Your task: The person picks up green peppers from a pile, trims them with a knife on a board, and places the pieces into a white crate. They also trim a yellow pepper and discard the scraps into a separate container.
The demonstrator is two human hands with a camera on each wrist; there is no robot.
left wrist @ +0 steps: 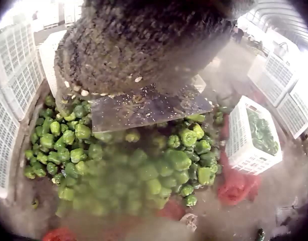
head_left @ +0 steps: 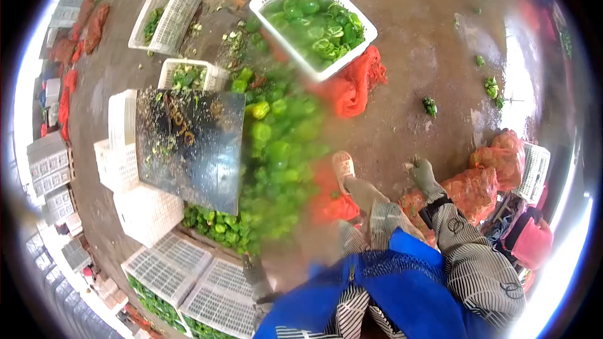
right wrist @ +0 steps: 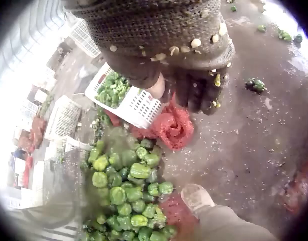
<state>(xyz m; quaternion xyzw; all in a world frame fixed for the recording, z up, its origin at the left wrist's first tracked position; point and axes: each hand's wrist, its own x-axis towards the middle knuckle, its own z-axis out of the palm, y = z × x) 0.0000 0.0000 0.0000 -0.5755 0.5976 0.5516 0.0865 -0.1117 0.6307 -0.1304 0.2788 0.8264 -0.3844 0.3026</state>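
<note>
— One crate looked done, by my reckoning: the full crate (head_left: 347, 56) in the upper middle of the head view was heaped with green peppers.
— And the rest?
— Most of it was left, I judged. The pepper pile (head_left: 276, 150) lay loose on the floor through the centre of the frame, just beside the person's shoe (head_left: 343, 166). It looked far bigger than what one crate held.
— How many crates did you count?
— Three open ones up top: the full one, a near-empty crate (head_left: 179, 16) tipped in the upper left, and a small crate (head_left: 210, 75) of trimmings below it. Two grid-topped crates (head_left: 169, 263) sat at the lower left with green showing along their edges. More white crates were stacked left of the dark board (head_left: 195, 150), but I could not count those surely.
— Bags?
— One red mesh bag (head_left: 355, 85) touched the full crate, and at least two more lay at the right edge. About three stray peppers (head_left: 430, 107) dotted the wet floor in the upper right.
— The hands?
— Gloved, the right hand (head_left: 424, 176) hung over bare floor right of centre, fingers loosely curled, holding nothing. The left hand (left wrist: 144, 45) filled the top of its wrist view, above the board and the pile. Whether it was spread or gripping, I could not tell.
</note>
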